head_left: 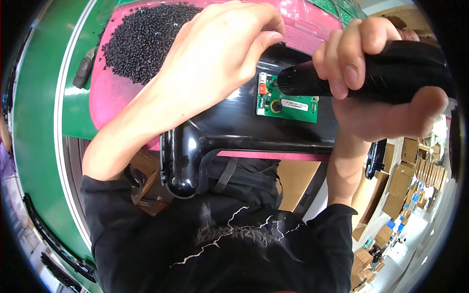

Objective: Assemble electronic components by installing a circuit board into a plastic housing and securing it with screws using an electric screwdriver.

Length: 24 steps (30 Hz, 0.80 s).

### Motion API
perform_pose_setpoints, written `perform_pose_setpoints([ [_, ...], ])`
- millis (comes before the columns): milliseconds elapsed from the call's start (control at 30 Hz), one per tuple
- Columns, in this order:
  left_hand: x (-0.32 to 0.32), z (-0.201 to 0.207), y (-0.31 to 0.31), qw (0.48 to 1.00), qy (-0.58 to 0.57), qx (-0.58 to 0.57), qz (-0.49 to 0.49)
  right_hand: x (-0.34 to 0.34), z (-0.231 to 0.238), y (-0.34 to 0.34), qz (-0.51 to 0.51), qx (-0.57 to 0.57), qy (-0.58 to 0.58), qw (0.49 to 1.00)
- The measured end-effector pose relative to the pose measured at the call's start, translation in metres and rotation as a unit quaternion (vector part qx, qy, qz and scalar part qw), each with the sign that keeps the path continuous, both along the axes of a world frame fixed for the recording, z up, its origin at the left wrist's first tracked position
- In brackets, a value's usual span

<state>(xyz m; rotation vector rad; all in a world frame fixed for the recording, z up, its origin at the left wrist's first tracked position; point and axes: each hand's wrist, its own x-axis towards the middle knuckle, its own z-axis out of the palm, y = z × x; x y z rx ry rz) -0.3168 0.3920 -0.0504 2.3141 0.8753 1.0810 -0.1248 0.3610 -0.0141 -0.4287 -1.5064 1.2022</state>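
My right hand (pixel 349 61) grips a thick black power screwdriver (pixel 405 71), its ribbed nose pointing left over a green circuit board (pixel 293 111); the tip is hard to make out. Carrying a white label and small white and red connectors, the board lies on a glossy black plastic housing (pixel 229 128). Above the housing, left of the screwdriver's nose, my left hand (pixel 222 46) has thumb and forefinger pinched together. Whatever is between them, if anything, is too small to name. Behind my left hand is a heap of small black screws (pixel 141 41).
A pink mat (pixel 105 97) lies under the housing and screws on a green table (pixel 44 107). Toward the left stands a dark tool handle (pixel 84 71). Below the housing are a black bag (pixel 244 180) and cardboard (pixel 300 178). Boxes (pixel 403 176) fill the right background.
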Motion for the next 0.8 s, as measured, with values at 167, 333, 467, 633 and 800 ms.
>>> perform_pose_setpoints([
  [167, 0.0, 0.002, -0.001, 1.0, 0.007, -0.003, 0.001, -0.011, 0.0, -0.003, -0.025, -0.011, -0.001, 1.0],
  [333, -0.007, -0.006, -0.001, 1.0, 0.002, 0.004, -0.007, -0.006, 0.0, -0.003, 0.003, 0.003, 0.018, 1.0],
  [467, -0.005, -0.009, 0.002, 0.996, 0.056, 0.019, -0.065, 0.018, 0.011, -0.018, 0.01, -0.011, 0.044, 0.999],
  [633, -0.002, -0.01, 0.002, 0.986, 0.015, 0.052, -0.156, 0.014, 0.014, -0.028, -0.053, 0.007, 0.132, 0.99],
  [800, -0.002, -0.007, 0.006, 0.983, 0.023, 0.011, -0.183, 0.021, 0.013, -0.034, -0.045, -0.008, 0.126, 0.991],
])
